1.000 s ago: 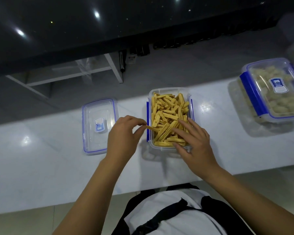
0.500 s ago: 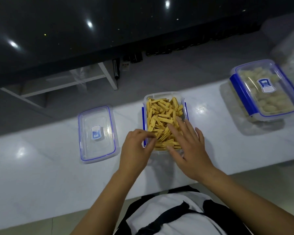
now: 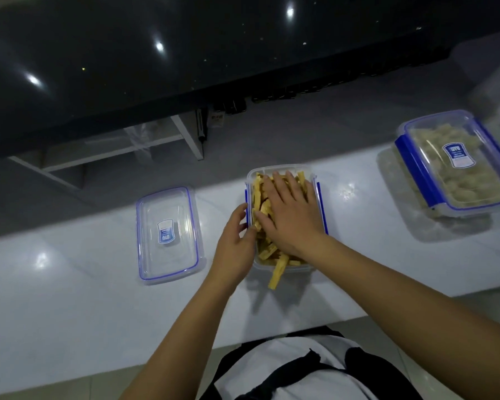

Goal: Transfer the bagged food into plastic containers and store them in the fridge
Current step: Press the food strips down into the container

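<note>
On the white table (image 3: 70,284) sits a clear box (image 3: 315,186) with blue clips on its sides. It has no lid on. It is heaped full of yellow food sticks (image 3: 261,249). One stick pokes out over the near edge of the box and hangs down toward the table.

The right hand (image 3: 289,215) lies flat on top of the sticks. Its fingers are straight and spread, and they point away from the person. Its grip is open and it holds nothing; it only presses on the food.

The left hand (image 3: 237,243) is at the left side of the same box. Its thumb and fingers are bent around the wall of the box near the blue clip, so its grip is on the box.

Left of the box, close by but not touching it, a clear lid (image 3: 168,235) with a blue edge lies flat on the table. It has a small blue and white sticker in the middle.

Far to the right there is a second box (image 3: 456,166). Its lid is on, and a blue clip shows along its left side. Pale lumps of food fill it. It has the same kind of sticker on top.

At the bottom, the person's white top with black straps (image 3: 295,370) shows. Behind the table the floor is grey, and a white frame (image 3: 191,140) stands there under a dark shiny top.
</note>
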